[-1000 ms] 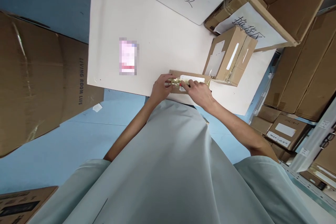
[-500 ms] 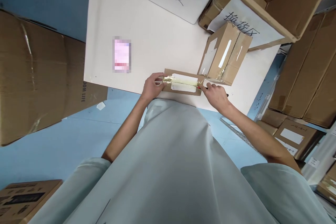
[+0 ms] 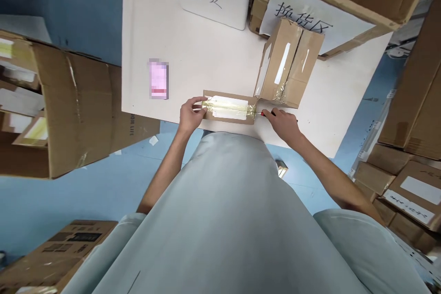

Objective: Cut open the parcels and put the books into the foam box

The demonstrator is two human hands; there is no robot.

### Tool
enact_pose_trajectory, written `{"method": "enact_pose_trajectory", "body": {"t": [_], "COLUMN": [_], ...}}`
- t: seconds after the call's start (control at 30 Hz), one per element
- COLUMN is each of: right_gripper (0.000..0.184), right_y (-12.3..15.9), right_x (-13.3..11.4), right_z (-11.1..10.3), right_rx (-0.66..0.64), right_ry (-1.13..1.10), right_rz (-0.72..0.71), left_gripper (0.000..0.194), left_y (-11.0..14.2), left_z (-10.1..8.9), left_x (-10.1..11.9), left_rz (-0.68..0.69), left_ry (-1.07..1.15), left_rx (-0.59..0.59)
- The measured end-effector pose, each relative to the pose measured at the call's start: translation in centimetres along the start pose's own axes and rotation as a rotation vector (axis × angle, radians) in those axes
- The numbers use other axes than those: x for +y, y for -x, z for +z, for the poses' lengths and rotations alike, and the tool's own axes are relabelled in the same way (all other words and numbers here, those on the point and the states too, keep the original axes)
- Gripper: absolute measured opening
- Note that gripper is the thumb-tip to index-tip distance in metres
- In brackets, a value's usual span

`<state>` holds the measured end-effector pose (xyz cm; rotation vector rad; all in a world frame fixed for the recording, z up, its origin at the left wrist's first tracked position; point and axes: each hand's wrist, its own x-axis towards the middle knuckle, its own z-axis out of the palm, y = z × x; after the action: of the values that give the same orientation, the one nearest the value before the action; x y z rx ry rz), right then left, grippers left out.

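A small cardboard box [image 3: 229,121] lies flat near the table's front edge, with a white label and shiny clear tape along its top. My left hand [image 3: 191,115] is closed on the box's left end, thumb and fingers gripping the edge. Beyond the other end, my right hand [image 3: 283,125] is wrapped round a thin tool that looks like a screwdriver [image 3: 263,113], with a red and black handle. Its slim metal shaft points left, and the tip is at the taped right end of the box; whether it touches is too small to tell.
A larger carton [image 3: 294,64] stands just behind my right hand. Farther back are a white foam box [image 3: 220,7] and an open carton with a paper sign [image 3: 272,14]. A blurred pink item [image 3: 159,79] lies left on the white table [image 3: 206,50]. Cartons [image 3: 93,105] flank it.
My right hand has drawn the tool rightward off the label, so more of its shaft shows past the box's right end. My left hand keeps its grip. The view has shifted.
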<state>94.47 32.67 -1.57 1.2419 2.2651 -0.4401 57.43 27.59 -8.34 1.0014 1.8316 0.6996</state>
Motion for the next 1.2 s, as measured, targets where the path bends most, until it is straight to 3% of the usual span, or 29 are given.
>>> {"method": "enact_pose_trajectory", "body": {"t": [0.2, 0.33, 0.53, 0.63, 0.77, 1.0, 1.2], "right_gripper": [0.045, 0.046, 0.053, 0.055, 0.051, 0.044, 0.047], "right_y": [-1.1, -1.9, -2.4, -2.5, -2.2, -1.0, -1.7], "right_x": [0.4, -0.5, -2.5, -4.1, -6.6, -11.3, -15.7], "right_z": [4.6, 7.7, 10.3, 10.2, 9.1, 6.4, 3.9], "right_rx": [0.163, 0.279, 0.414, 0.493, 0.563, 0.610, 0.666], "right_ry": [-0.258, -0.456, -0.815, -0.984, -1.031, -1.099, -1.113], "right_rz": [0.041, 0.069, 0.102, 0.087, 0.095, 0.075, 0.203], "left_gripper": [0.039, 0.037, 0.049, 0.064, 0.078, 0.081, 0.080], "left_y": [0.1, 1.0, 3.3, 3.4, 2.8, 1.4, -0.3], "left_z": [0.2, 1.5, 4.0, 3.3, 0.7, -3.5, -7.3], "left_x": [1.0, 2.0, 3.0, 2.9, 1.9, -0.7, -2.5], "left_rz": [0.009, 0.144, 0.279, 0.323, 0.350, 0.408, 0.382], "left_ry": [-0.147, -0.405, -0.576, -0.629, -0.628, -0.528, -0.461], "left_rx": [0.071, 0.141, 0.011, -0.053, -0.062, -0.112, -0.184]}}
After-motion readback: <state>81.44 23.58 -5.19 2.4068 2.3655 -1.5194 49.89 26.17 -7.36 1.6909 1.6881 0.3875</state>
